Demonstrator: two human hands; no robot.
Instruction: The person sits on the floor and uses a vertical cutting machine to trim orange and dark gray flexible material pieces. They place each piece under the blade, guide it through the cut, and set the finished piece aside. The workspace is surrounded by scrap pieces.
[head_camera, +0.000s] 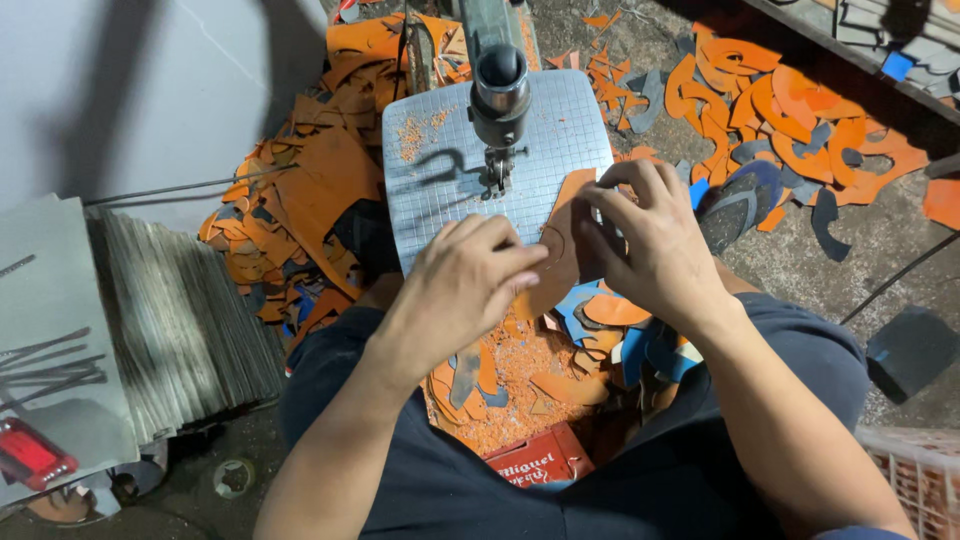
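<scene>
Orange sheet material, cut to a sole-like shape (562, 250), lies flat on the gridded metal table (440, 190) of a vertical cutting machine, at the table's near right corner and overhanging its near edge. The piece runs with its long axis from near to far, tilted slightly rightward at the far end, and its far left edge sits just beside the blade and presser foot (495, 172). A curved line is marked or cut near its middle.

Left hand (462, 288): fingers curled and pressed down on the near left part of the piece, fingertips pointing right. Right hand (650, 240): fingers spread moderately, pressing the right and far part of the piece flat, fingertips pointing left toward the blade. Both hands are touching the piece; neither pinches it from beneath, so far as can be seen. The right hand's fingertips are the nearer to the blade; the blade lies far and left of both hands.

Surroundings: orange dust (420, 130) on the table's far left; orange and blue-grey offcuts (790, 110) heaped on the floor to the right and left; a stack of grey sheets (180, 320) at left; a red crate (540, 462) between the person's knees; a sandalled foot (738, 205) right of the table.
</scene>
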